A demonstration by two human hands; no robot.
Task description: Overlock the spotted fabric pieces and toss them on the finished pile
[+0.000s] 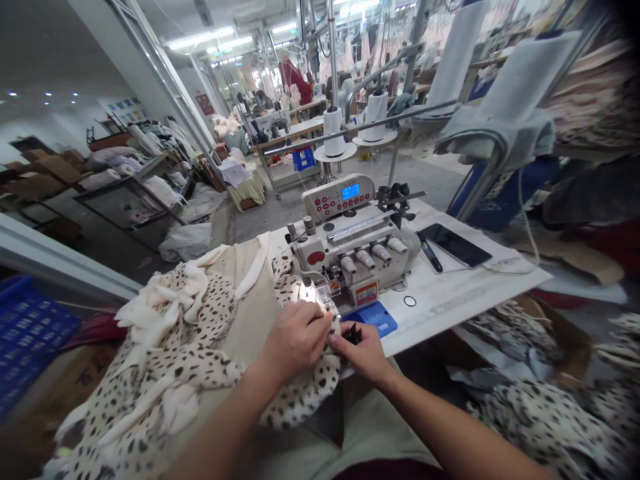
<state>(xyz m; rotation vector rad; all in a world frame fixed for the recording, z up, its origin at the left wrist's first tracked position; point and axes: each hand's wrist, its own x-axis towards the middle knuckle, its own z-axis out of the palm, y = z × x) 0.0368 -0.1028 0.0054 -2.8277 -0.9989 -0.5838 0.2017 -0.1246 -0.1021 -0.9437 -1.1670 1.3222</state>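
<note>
Cloth, cream with dark spots, lies at the lit working end of the sewing machine and spills over the near edge of the counter. Left hand rests on it close to the stitching area, fingers curled in, grip closed on the fabric as far as I can make out; the thumb is hidden. Right hand sits just beside, thumb and fingers bent round a small dark object, grip closed; what the thing is, I cannot tell. Its thumb tip comes up to the cloth's edge. Whether the presser foot is down does not show from here. Judgement on method: keep the edges level and flat before the foot, steer lightly from the side, let the machine draw the fabric, no tugging. Fingertips look near the needle; better to hold them a little back. Dark object wants keeping clear of seam and blade. Worth watching the heap of spotted fabric at left: its weight could drag the line askew, so slack should be fed up. Blue plate and black ring lie to the right, apart from the cloth.
</note>
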